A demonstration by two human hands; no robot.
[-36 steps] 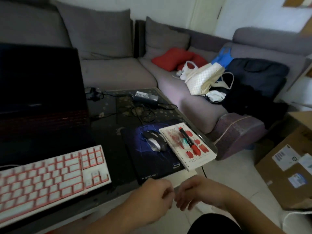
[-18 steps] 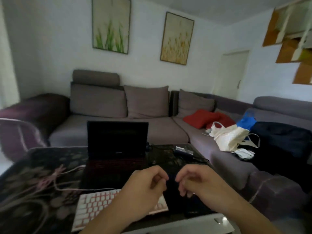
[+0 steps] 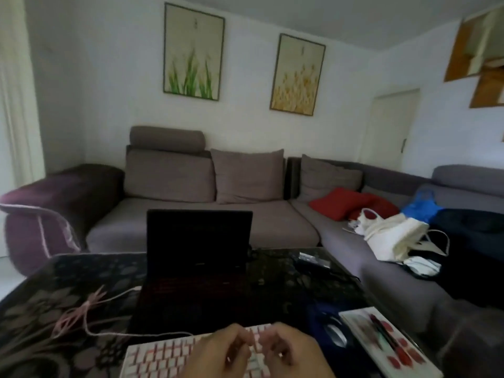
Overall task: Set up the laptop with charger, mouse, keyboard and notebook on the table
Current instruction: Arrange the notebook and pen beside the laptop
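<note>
A black laptop stands open in the middle of the dark floral table, its screen dark. In front of it lies a white and pink keyboard with a pink cable running left. My left hand and my right hand hover side by side over the keyboard's right part, fingers loosely curled, holding nothing. A grey mouse sits on a blue mouse pad. To its right lies a notebook with red spots and a red pen on top. The charger brick rests at the table's far right.
A grey corner sofa wraps behind and right of the table, with a red cushion, a white bag, a blue bag and dark clothes on it. Two framed pictures hang on the wall.
The view swung up from the table's right end to face the laptop and sofa. Both hands stayed close together and now hover over the keyboard.
</note>
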